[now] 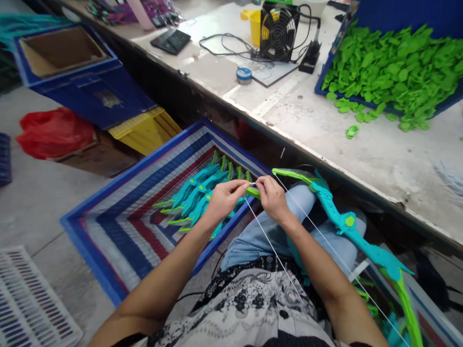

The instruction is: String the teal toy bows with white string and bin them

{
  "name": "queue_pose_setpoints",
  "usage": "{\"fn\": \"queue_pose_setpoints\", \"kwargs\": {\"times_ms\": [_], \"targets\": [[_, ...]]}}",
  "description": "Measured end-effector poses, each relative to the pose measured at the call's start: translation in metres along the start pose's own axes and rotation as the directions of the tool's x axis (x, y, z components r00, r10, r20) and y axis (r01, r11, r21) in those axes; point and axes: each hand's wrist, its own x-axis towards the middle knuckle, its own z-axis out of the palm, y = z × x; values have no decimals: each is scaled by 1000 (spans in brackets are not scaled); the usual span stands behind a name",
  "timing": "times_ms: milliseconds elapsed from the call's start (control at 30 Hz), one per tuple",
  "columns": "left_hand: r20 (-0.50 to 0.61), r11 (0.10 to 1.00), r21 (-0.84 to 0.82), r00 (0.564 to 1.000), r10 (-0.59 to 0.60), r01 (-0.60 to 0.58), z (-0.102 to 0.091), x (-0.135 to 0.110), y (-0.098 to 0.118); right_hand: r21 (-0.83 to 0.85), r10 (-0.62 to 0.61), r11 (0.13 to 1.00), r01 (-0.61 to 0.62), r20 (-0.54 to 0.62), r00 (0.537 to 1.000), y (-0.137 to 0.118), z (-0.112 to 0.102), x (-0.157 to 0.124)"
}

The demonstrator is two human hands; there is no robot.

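Note:
My left hand (pixel 224 198) and my right hand (pixel 274 198) meet above my lap, fingertips pinched on a white string (pixel 265 235) that runs down toward my shirt. A green limb tip shows just beneath my fingers; the rest of that piece is mostly hidden. Across my right knee lies a turquoise toy bow (pixel 338 219) with green limbs and a strung white cord. To the left, a blue-rimmed crate (pixel 119 193) with a striped lining holds several similar turquoise and green bows (pixel 197 190), laid side by side.
On the workbench (pixel 289 111) stand a black fan (pixel 280 33), a blue round tin (pixel 244 74), a dark tablet (pixel 170 41) and a blue bin of green plastic pieces (pixel 401 72). A blue box (pixel 87 91), red bag (pixel 56 132) and white basket (pixel 34 301) are at left.

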Motion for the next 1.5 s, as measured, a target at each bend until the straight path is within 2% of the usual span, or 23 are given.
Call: {"fn": "queue_pose_setpoints", "kwargs": {"times_ms": [133,200,267,300,333,367,400,433,467,500,600,700,767,867,967,1033,1100,1167,1233,1267,1367,1433,1500], "targets": [[-193,921,-379,965,-177,93,-17,-14,-28,-115,53,991,-62,-80,995,28,-53,-39],[-281,928,-342,927,-249,146,-22,-29,-53,-328,139,926,-186,-161,977,51,-88,-72],[-170,986,-69,972,-162,153,-16,-51,-77,-535,253,785,-313,-184,950,72,-119,-106],[-14,994,92,998,-58,59,-7,-62,-86,-613,312,707,-353,-177,933,80,-130,-121],[186,970,213,980,74,-114,6,-72,-93,-669,366,642,-374,-161,916,86,-138,-134],[388,908,270,899,203,-321,23,-80,-98,-708,408,595,-381,-142,902,91,-142,-144],[554,810,279,776,303,-516,42,-85,-101,-731,437,566,-381,-126,891,94,-144,-151],[670,692,267,645,366,-671,63,-86,-103,-743,453,552,-379,-114,884,96,-144,-155],[737,577,268,550,392,-771,83,-85,-104,-744,462,551,-377,-105,881,97,-144,-156],[771,478,279,491,406,-833,103,-81,-104,-736,467,561,-378,-95,879,98,-145,-154],[810,293,296,401,427,-909,146,-62,-97,-638,511,655,-406,-22,859,100,-160,-139],[885,197,207,269,380,-958,158,-43,-77,-414,600,768,-489,198,775,99,-192,-120],[898,172,225,273,344,-959,156,-32,-60,-235,592,802,-549,423,686,98,-209,-109],[857,188,355,399,325,-916,152,-17,-39,-53,472,772,-633,714,516,103,-213,-96],[847,203,440,479,231,-875,159,-7,-28,-51,469,667,-744,804,366,118,-199,-87],[842,177,503,526,118,-846,168,-4,-22,-84,548,605,-792,765,338,130,-190,-84],[824,133,561,567,6,-817,180,-4,-13,-127,652,593,-795,655,382,137,-189,-83],[809,94,587,583,-72,-804,191,-7,-2,-196,710,653,-732,494,501,137,-194,-85],[828,77,558,550,-109,-826,201,-10,8,-282,679,734,-617,340,651,130,-204,-90],[851,85,522,512,-115,-849,205,-10,10,-306,661,749,-588,279,697,127,-209,-95],[903,195,417,381,-198,-888,215,-1,4,-342,695,702,-625,135,706,130,-222,-109],[909,245,407,364,-204,-880,216,10,-7,-370,716,671,-643,98,691,138,-224,-117],[908,237,415,386,-161,-878,213,15,-17,-402,714,664,-630,93,694,141,-220,-122]]}}
